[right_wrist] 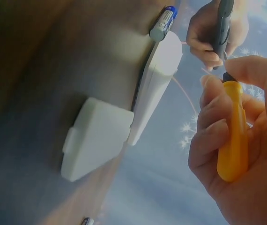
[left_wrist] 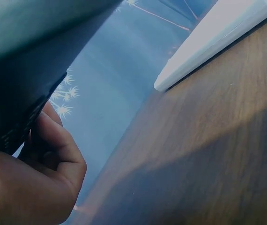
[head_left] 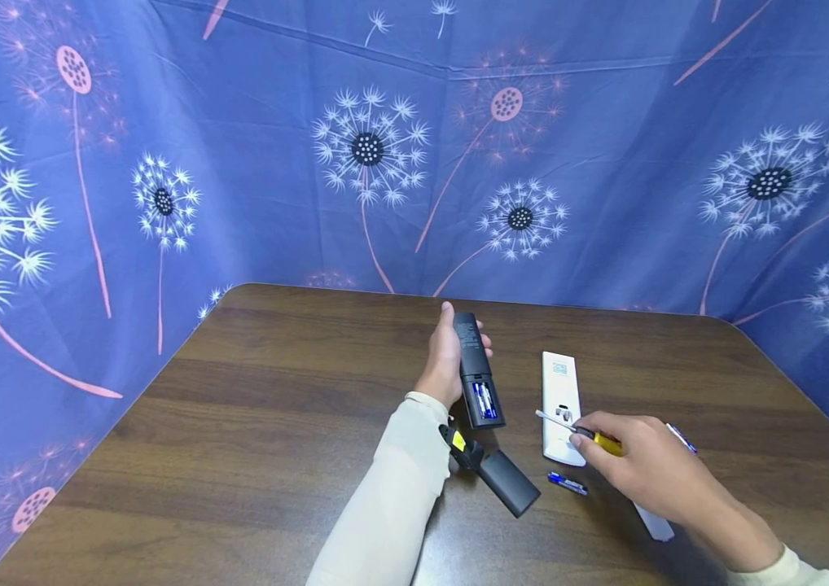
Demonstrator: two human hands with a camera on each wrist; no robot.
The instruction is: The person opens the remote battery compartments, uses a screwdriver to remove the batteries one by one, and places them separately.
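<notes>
In the head view my left hand (head_left: 445, 358) grips a black remote control (head_left: 471, 346), its back turned up. Two blue batteries (head_left: 484, 400) sit side by side in its uncovered compartment. My right hand (head_left: 649, 456) holds a screwdriver by its yellow handle (right_wrist: 234, 136), fingers curled round it. The screwdriver's metal shaft (head_left: 555, 420) points left, over a white remote control (head_left: 559, 382) that lies back up on the table. A loose blue battery (head_left: 567, 483) lies by the white remote's near end. In the left wrist view the black remote fills the upper left.
Right of the right hand lies another blue battery (head_left: 681, 437). A white battery cover (right_wrist: 98, 138) is on the wooden table (head_left: 275, 391), partly under the right hand in the head view. A flat black piece (head_left: 510, 482) shows beside the left wrist. Patterned blue cloth (head_left: 253, 163) hangs behind.
</notes>
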